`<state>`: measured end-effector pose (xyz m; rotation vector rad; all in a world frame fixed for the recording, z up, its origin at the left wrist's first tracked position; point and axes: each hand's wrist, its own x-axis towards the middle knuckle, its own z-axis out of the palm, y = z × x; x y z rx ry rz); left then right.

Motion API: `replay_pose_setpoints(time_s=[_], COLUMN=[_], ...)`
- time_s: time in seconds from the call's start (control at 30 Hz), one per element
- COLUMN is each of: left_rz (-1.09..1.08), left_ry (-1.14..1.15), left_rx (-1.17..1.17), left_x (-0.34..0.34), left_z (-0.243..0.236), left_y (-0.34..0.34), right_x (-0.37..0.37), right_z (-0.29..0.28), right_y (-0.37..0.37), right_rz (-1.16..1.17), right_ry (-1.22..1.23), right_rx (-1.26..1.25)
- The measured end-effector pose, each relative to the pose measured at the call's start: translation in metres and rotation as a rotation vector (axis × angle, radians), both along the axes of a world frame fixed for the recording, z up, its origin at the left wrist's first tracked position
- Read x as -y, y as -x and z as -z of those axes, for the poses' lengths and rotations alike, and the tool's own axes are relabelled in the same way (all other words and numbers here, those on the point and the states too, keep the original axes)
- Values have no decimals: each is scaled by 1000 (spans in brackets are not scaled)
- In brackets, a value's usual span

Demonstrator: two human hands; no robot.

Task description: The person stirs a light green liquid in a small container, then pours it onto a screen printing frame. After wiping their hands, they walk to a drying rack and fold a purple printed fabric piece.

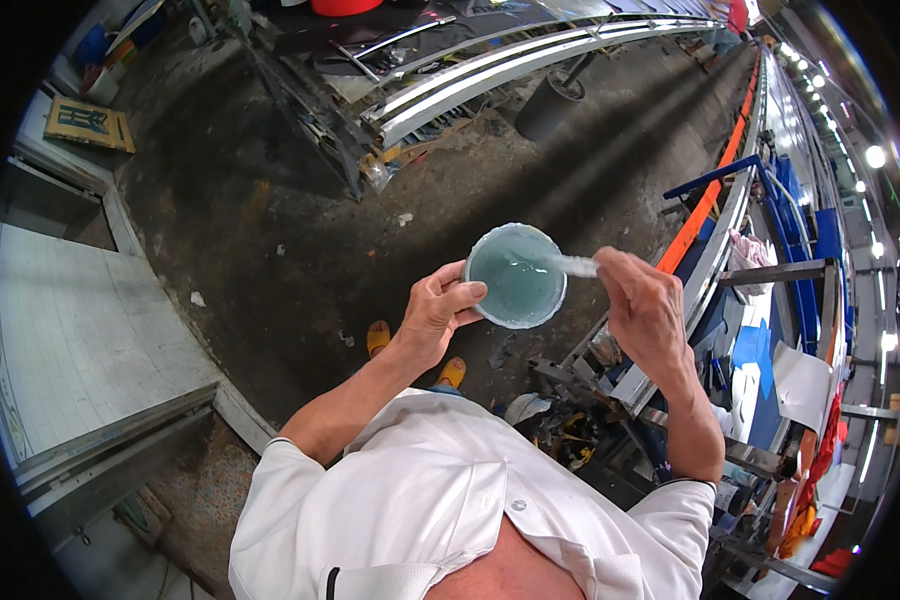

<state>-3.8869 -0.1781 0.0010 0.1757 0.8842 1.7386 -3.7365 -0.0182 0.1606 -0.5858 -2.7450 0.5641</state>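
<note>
My left hand (438, 310) grips a round pale cup (505, 310) at its left rim, thumb over the edge. The cup holds a translucent greenish-grey liquid with a glossy surface. My right hand (640, 305) pinches a whitish, coated stick (578, 266) that reaches leftward over the rim into the cup. The stick's far end is hard to make out in the liquid.
A long metal rail table (440, 78) crosses the top, with a dark bucket (545, 112) beside it. A cluttered rack (770, 380) with orange and blue beams runs along my right. A pale panelled ledge (70, 350) is at left. My yellow sandals (452, 372) stand on dark floor.
</note>
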Motion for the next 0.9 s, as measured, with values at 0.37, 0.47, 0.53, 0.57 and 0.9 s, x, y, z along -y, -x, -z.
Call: replay_pose_setpoints(time_s=[0.37,0.47,0.53,0.57,0.9], left_rz=[13,-14,-19,-13,-2], left_ry=[0,9,14,18,-19], left_rx=[-26,-17,-8,-4,-24], left_x=[2,4,3,4,1], left_z=[-3,-1,1,3,-8], left_y=[1,1,2,3,1], right_x=[1,2,4,6,-5], right_z=[10,8,8,9,16], right_y=[3,2,-6,-9,0], right_rz=[65,-38,43,84,-35], right_ry=[109,-42,256,405,16], right_rx=[-147,-77,13,58,-180])
